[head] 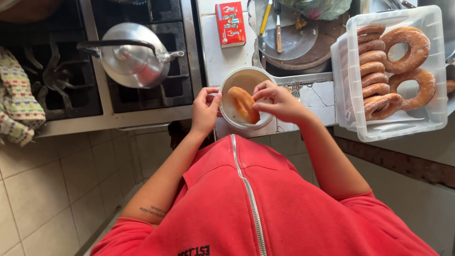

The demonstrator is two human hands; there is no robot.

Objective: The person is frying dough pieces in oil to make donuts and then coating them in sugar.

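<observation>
Head view. My right hand [279,100] sits at centre frame, its fingers [262,91] pinching the upper edge of a golden fried dough piece [243,104]. The dough piece lies tilted inside a white bowl [227,110], resting on its floor and pointing roughly from 11 to 5 o'clock.

My left hand [204,110] is at 9 o'clock of the bowl; thumb and fingers are curled and touching the rim there. I cannot tell how firmly they grip it. The bowl stands on the tiled worktop [215,52], at its front edge, just above my red zipped top [265,208].

At 3 o'clock of the bowl, well apart from my hands, a clear plastic tub [395,130] holds sugared doughnut rings [407,47]: a stacked row on its left side, two larger rings lying flat on its right.

At 12 o'clock, a round metal tray [298,45] carries a knife [278,28]. A small red box [230,23] lies on the worktop at 11 o'clock.

At 9 to 10 o'clock, a metal kettle [132,54] stands on the black hob grate [177,85]. A patterned cloth [16,99] lies at the far left edge. Beige floor tiles [57,185] show at 7 o'clock.
</observation>
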